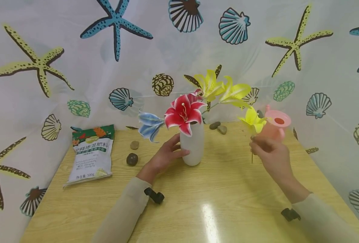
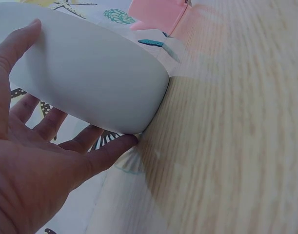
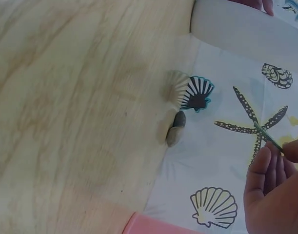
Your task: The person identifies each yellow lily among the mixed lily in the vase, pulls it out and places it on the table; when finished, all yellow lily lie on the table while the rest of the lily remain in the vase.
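Note:
A white vase (image 1: pixel 192 148) stands upright on the table, holding a red lily (image 1: pixel 183 114), a blue flower (image 1: pixel 150 122) that leans left and yellow lilies (image 1: pixel 209 87) that lean right. My left hand (image 1: pixel 164 156) holds the vase from its left side; the thumb (image 2: pixel 22 41) lies on the near face while the other fingers reach along the opposite side. To the right of the vase, my right hand (image 1: pixel 271 156) pinches a single yellow lily (image 1: pixel 252 118) by its stem (image 3: pixel 269 137). That bloom points up, and the thin stem end hangs below the fingers.
Behind the right hand is a pink watering can (image 1: pixel 274 126). A fertilizer bag (image 1: pixel 92 157) lies at the left, with a dark round stone (image 1: pixel 132 159) and a smaller brown stone (image 1: pixel 134 145) beside it. Two more stones (image 1: pixel 218 127) sit near the back edge, before a patterned cloth (image 1: pixel 167 50).

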